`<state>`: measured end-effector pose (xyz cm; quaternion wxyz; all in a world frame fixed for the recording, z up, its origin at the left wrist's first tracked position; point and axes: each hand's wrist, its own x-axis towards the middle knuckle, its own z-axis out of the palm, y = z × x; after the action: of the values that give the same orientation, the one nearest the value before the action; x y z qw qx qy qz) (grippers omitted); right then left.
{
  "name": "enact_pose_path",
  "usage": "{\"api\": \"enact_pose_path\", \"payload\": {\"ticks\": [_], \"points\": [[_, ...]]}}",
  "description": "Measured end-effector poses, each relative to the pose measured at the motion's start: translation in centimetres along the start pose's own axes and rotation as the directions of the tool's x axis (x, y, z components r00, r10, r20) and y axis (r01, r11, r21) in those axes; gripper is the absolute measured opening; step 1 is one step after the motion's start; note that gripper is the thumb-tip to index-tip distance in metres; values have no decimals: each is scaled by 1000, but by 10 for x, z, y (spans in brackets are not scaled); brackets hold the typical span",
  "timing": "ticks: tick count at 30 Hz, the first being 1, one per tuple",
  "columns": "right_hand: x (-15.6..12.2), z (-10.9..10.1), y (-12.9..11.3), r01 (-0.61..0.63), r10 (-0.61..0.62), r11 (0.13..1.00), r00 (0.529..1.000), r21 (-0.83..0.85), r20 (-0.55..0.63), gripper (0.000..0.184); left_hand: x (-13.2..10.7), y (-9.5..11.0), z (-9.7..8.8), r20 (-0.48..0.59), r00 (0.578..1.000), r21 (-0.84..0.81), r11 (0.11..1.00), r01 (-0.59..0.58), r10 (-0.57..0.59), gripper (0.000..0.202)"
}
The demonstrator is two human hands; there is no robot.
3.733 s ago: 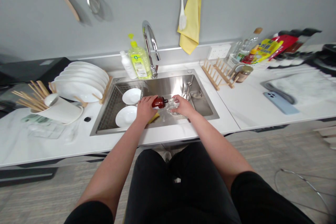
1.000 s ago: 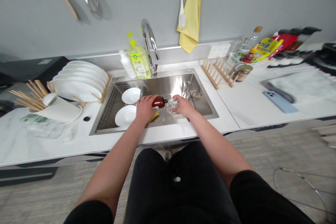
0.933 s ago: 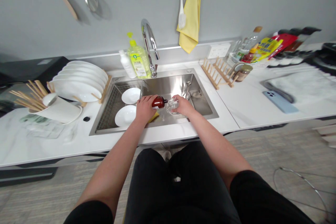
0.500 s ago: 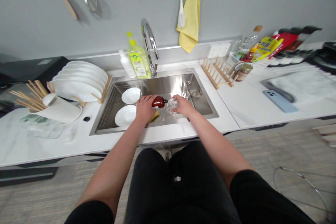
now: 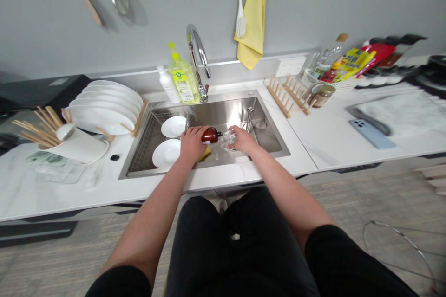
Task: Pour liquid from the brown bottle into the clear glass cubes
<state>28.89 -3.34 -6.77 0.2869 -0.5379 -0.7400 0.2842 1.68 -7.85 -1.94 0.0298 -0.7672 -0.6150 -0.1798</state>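
My left hand [image 5: 193,144] is closed around an amber bottle [image 5: 210,135], tipped on its side over the sink [image 5: 237,106] with its dark narrow tip pointing right. Just beyond that tip, my right hand [image 5: 243,139] grips a clear glass item [image 5: 228,139]; its exact shape is hard to make out. Below the bottle, a bit of yellow cloth or sponge [image 5: 204,155] shows, partly hidden by my left hand. Two white bowls [image 5: 166,153] sit in the wire basket on the sink's left side.
A chrome faucet [image 5: 197,55] rises behind the sink, beside a yellow-green soap bottle [image 5: 184,79] and a white bottle [image 5: 168,84]. White plates [image 5: 104,106] stand in a rack at left, near a chopstick holder [image 5: 80,146]. Right lie a wooden rack [image 5: 289,95], a jar [image 5: 323,96] and a phone [image 5: 372,133].
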Motion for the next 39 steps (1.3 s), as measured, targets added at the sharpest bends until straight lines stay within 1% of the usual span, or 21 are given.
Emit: {"api": "enact_pose_path", "payload": {"ticks": [9,18,21,26,28,39], "points": [[-1,-2,-4,-23,23,1000,1000,1,17,84,1,0,-1,18,1000,-1,1000,11,-11,80],[-2,-4,-5,-18,18,1000,1000,-3,12,83,1,-1,1,4,1000,-2,1000,-1,1,79],[-2,-3,-5,-24,25,1000,1000,-8,11,86,0,-1,1,4,1000,-1,1000,1,-1,80],[0,-2,-4,-37,38,999,999,-16,24,100,0,-1,2,3,1000,-2,1000,-2,2,80],[0,-2,-4,-35,35,999,999,-19,27,101,0,-1,1,6,1000,-1,1000,-1,1,80],[-1,-2,-5,-14,14,1000,1000,-13,5,86,1,-1,0,22,1000,-2,1000,12,-12,80]]}}
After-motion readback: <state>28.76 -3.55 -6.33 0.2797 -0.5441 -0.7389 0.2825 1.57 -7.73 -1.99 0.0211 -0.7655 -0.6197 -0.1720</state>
